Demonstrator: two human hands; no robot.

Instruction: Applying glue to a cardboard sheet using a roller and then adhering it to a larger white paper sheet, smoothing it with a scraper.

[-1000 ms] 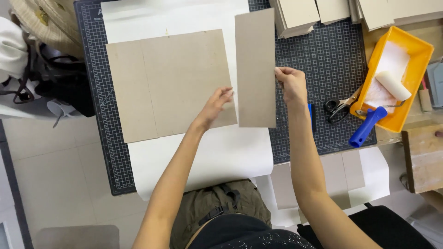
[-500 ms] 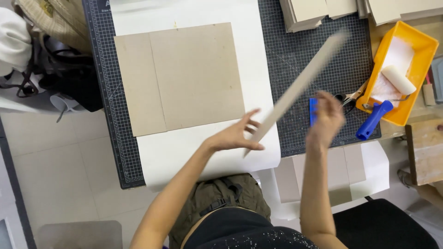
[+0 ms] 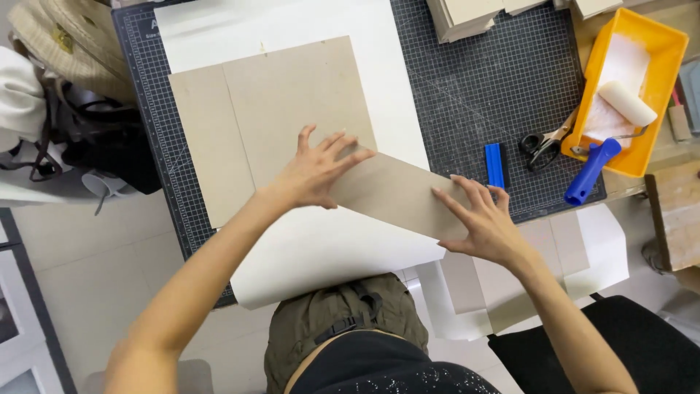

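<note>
- Cardboard strip (image 3: 397, 193), grey, long & narrow, lies at a slant across the near right corner of the big cardboard sheet (image 3: 292, 109), its right end out over the cutting mat (image 3: 474, 87).
- Left hand (image 3: 317, 171) flat on the strip's left end, fingers spread, nothing gripped – looks like it's pinning that end so the strip can't skid.
- Right hand (image 3: 481, 222) on the strip's right end, fingers splayed, palm down, also not clenched; pressing rather than grasping, I'd say.
- Big sheet sits on white paper (image 3: 328, 248), which overhangs the counter's near edge and curls towards the person's lap.
- Blue block (image 3: 494, 165) just far of the right hand, scissors (image 3: 539, 146) right of that.
- Orange tray (image 3: 627, 95) far right w/ a white roller (image 3: 627, 102) in it, blue handle (image 3: 590, 171) poking out over the rim – parked off the paper, prob. to keep it clean.
- Stack of cut boards (image 3: 467, 14) at the far edge.
- Bags & a hat (image 3: 51, 44) on the left.
</note>
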